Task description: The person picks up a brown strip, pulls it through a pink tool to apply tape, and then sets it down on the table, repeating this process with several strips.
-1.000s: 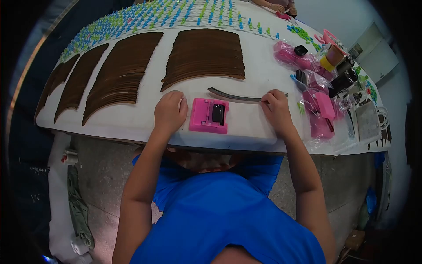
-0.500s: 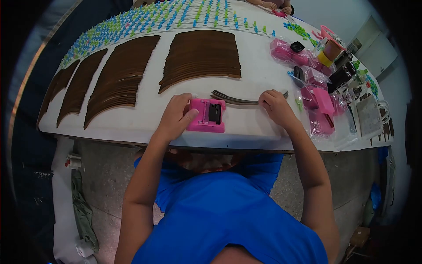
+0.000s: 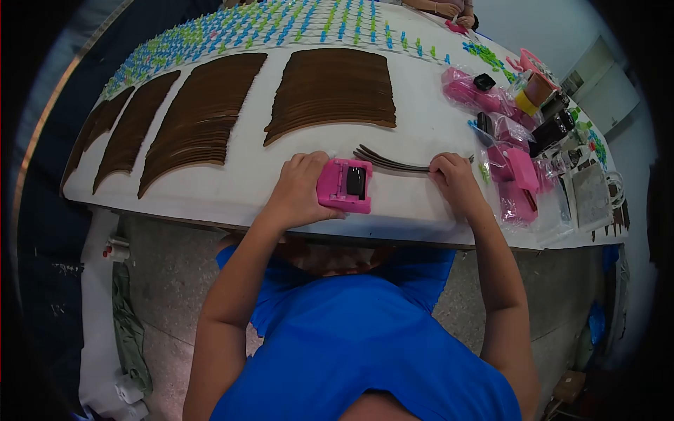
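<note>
My left hand (image 3: 300, 193) is wrapped round the left side of a pink plastic device (image 3: 342, 201) with a black block or roller set in its right half. Thumb along the near edge, fingers at the back, it grips the device at the table's front. My right hand (image 3: 455, 179) pinches several thin, dark curved strips (image 3: 393, 164) near their right end. Their other end fans out slightly, pointing left, just behind the pink device. Whether the strips touch the table is hard to tell.
Rows of brown curved strips (image 3: 333, 91) lie behind and to the left. Blue and green clips (image 3: 281, 28) fill the far side. Pink pieces in plastic bags (image 3: 516, 161), black items and a white cable (image 3: 616, 186) crowd the right. Another person's hands (image 3: 456, 14) work at the far edge.
My left hand has closed more fully round the pink device, its thumb shifting to the near edge, and the device has turned slightly. The right hand still pinches the strips. The whole view has shifted a little.
</note>
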The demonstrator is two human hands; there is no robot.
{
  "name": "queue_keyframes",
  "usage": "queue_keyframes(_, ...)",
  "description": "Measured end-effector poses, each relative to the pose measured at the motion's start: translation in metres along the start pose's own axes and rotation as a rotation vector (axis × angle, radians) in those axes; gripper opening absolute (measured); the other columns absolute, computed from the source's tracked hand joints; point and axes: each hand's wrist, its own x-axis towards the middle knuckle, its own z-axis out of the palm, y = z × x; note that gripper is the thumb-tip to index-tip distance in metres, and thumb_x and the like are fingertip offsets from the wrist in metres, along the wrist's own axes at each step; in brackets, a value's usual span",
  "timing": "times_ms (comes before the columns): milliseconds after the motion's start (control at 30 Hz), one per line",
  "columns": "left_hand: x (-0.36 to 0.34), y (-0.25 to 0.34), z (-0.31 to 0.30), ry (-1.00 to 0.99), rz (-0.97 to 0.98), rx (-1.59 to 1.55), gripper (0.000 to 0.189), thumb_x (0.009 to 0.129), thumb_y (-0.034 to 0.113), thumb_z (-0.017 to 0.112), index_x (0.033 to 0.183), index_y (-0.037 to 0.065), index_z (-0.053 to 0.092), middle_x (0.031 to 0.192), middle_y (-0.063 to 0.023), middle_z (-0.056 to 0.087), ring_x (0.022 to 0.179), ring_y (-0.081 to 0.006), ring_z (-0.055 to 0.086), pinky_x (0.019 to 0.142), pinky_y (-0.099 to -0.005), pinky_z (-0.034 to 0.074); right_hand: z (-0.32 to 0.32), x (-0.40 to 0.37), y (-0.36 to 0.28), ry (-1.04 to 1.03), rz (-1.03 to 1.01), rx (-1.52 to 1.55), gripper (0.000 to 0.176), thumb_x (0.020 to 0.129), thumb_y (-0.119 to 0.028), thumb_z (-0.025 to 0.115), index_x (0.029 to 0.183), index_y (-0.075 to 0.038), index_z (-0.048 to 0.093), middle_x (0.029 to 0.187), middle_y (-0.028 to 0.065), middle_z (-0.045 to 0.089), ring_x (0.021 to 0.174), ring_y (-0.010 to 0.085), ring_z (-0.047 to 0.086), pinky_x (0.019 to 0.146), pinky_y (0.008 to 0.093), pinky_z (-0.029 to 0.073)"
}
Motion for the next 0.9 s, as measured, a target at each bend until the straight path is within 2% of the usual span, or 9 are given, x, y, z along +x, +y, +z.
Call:
queue_keyframes(133, 0.000, 0.001, 0.005, 0.036, 0.021, 0.004, 0.114, 0.051, 0.049, 0.103, 0.141, 0.002, 0.052, 0.142, -0.0174, 0.059, 0.127, -0.0390, 0.056, 0.110, -0.0483, 0.043, -0.003, 0.002, 0.008, -0.079, -0.037, -0.064, 0.009, 0.091, -0.006, 0.072, 0.094, -0.008, 0.064, 0.099, 0.0091, 0.067, 0.103, 0.0307, 0.065, 0.095, 0.0434, 0.045)
queue_keyframes(333, -0.001, 0.000, 0.011, 0.063, 0.046, 0.001, 0.114, 0.055, 0.052, 0.101, 0.145, 0.002, 0.053, 0.150, -0.0203, 0.056, 0.133, -0.0400, 0.054, 0.114, -0.0498, 0.041, -0.013, -0.007, 0.018, -0.107, -0.018, -0.043, 0.010, 0.091, -0.006, 0.071, 0.096, -0.007, 0.063, 0.098, 0.0102, 0.067, 0.103, 0.0322, 0.065, 0.095, 0.0436, 0.046)
queue_keyframes(467, 0.000, -0.002, 0.011, 0.052, 0.052, 0.011, 0.115, 0.056, 0.055, 0.100, 0.146, 0.002, 0.053, 0.154, -0.0221, 0.054, 0.137, -0.0399, 0.052, 0.117, -0.0498, 0.039, -0.015, -0.009, 0.017, -0.106, -0.019, -0.030, 0.010, 0.090, -0.005, 0.071, 0.096, -0.006, 0.062, 0.099, 0.0102, 0.066, 0.103, 0.0326, 0.065, 0.095, 0.0437, 0.046)
queue_keyframes(567, -0.002, -0.002, 0.011, 0.053, 0.059, 0.032, 0.115, 0.057, 0.056, 0.099, 0.147, 0.001, 0.053, 0.155, -0.0229, 0.052, 0.138, -0.0398, 0.051, 0.117, -0.0498, 0.039, -0.017, -0.009, 0.017, -0.022, -0.073, -0.012, 0.011, 0.089, -0.003, 0.071, 0.096, -0.005, 0.062, 0.101, 0.0104, 0.066, 0.103, 0.0331, 0.065, 0.094, 0.0438, 0.047)
queue_keyframes(667, -0.004, -0.002, 0.011, 0.052, 0.060, 0.055, 0.114, 0.059, 0.057, 0.098, 0.147, 0.001, 0.052, 0.157, -0.0233, 0.051, 0.139, -0.0398, 0.051, 0.117, -0.0501, 0.039, -0.028, -0.006, 0.008, -0.038, -0.019, 0.082, 0.013, 0.090, -0.002, 0.070, 0.099, -0.004, 0.061, 0.104, 0.0112, 0.067, 0.104, 0.0341, 0.065, 0.091, 0.0430, 0.049)
queue_keyframes(733, -0.006, -0.002, 0.011, 0.054, 0.064, 0.061, 0.113, 0.060, 0.057, 0.098, 0.147, 0.001, 0.052, 0.157, -0.0233, 0.050, 0.139, -0.0398, 0.051, 0.117, -0.0505, 0.039, -0.037, -0.002, -0.006, -0.049, 0.103, 0.171, 0.012, 0.093, -0.002, 0.069, 0.102, -0.002, 0.060, 0.103, 0.0138, 0.067, 0.098, 0.0366, 0.066, 0.084, 0.0436, 0.052)
queue_keyframes(800, -0.005, 0.003, 0.005, 0.182, 0.070, 0.095, 0.101, 0.071, 0.054, 0.094, 0.147, 0.002, 0.052, 0.155, -0.0230, 0.051, 0.138, -0.0392, 0.051, 0.116, -0.0520, 0.038, -0.044, 0.004, -0.020, -0.042, 0.155, 0.174, 0.011, 0.095, -0.002, 0.068, 0.102, -0.002, 0.060, 0.101, 0.0147, 0.066, 0.093, 0.0376, 0.067, 0.080, 0.0440, 0.053)
queue_keyframes(833, -0.001, 0.006, 0.000, 0.180, 0.072, 0.094, 0.101, 0.071, 0.054, 0.094, 0.147, 0.002, 0.052, 0.155, -0.0230, 0.051, 0.138, -0.0392, 0.051, 0.116, -0.0520, 0.038, -0.048, 0.007, -0.028, -0.036, 0.209, 0.180, 0.010, 0.097, -0.003, 0.067, 0.103, -0.002, 0.059, 0.099, 0.0155, 0.066, 0.088, 0.0386, 0.068, 0.077, 0.0445, 0.054)
queue_keyframes(900, 0.017, 0.017, -0.019, 0.443, 0.184, 0.037, 0.075, 0.084, 0.042, 0.086, 0.142, 0.004, 0.057, 0.152, -0.0205, 0.053, 0.138, -0.0370, 0.051, 0.115, -0.0530, 0.039, -0.054, 0.020, -0.051, -0.005, 0.151, 0.163, 0.009, 0.098, -0.004, 0.067, 0.103, -0.003, 0.059, 0.098, 0.0159, 0.066, 0.086, 0.0385, 0.068, 0.075, 0.0449, 0.054)
